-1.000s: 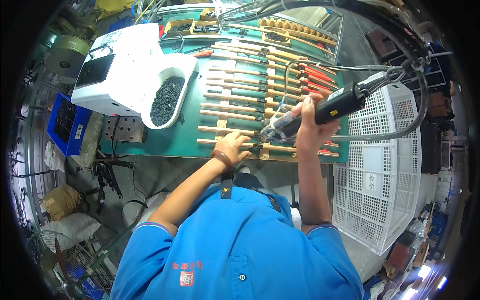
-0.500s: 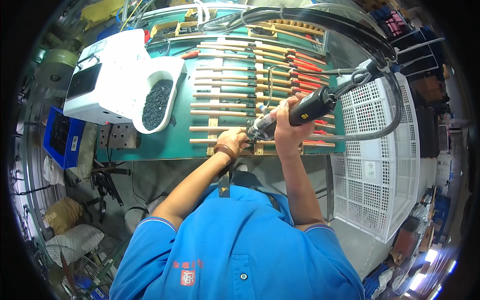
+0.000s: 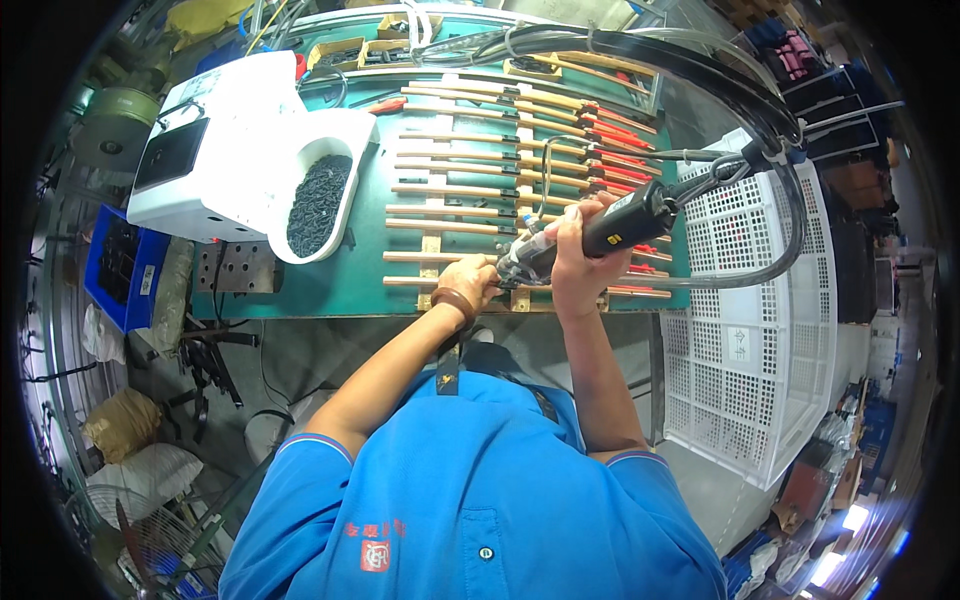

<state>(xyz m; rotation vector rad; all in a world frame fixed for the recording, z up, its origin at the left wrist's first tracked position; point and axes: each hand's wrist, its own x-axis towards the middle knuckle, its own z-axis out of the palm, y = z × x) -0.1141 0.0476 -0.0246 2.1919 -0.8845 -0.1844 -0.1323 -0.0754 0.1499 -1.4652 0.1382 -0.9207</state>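
My right hand (image 3: 580, 268) is wrapped around a black electric screwdriver (image 3: 625, 222), tilted with its clear-and-metal nose (image 3: 522, 258) pointing down left at the nearest rows. Beside that nose, my left hand (image 3: 468, 280), wearing a brown bracelet (image 3: 455, 303), has its fingers pinched together at the nearest wooden sticks (image 3: 410, 281); the nose partly hides the fingertips and what they grip. Several such sticks lie in parallel rows across pale wooden supports (image 3: 430, 243), with black fittings at mid-length and red parts (image 3: 615, 140) toward the right.
A white machine (image 3: 215, 150) with a bowl of small black screws (image 3: 318, 205) stands left on the green table (image 3: 370, 290). Black hoses (image 3: 690, 60) arch overhead to the screwdriver. A white plastic crate (image 3: 750, 330) stands right, a blue bin (image 3: 125, 270) left. Small boxes (image 3: 335, 55) line the back.
The view has shifted slightly, so the table's far part sits a little farther right. Both hands and the screwdriver stay at almost the same place on the nearest sticks.
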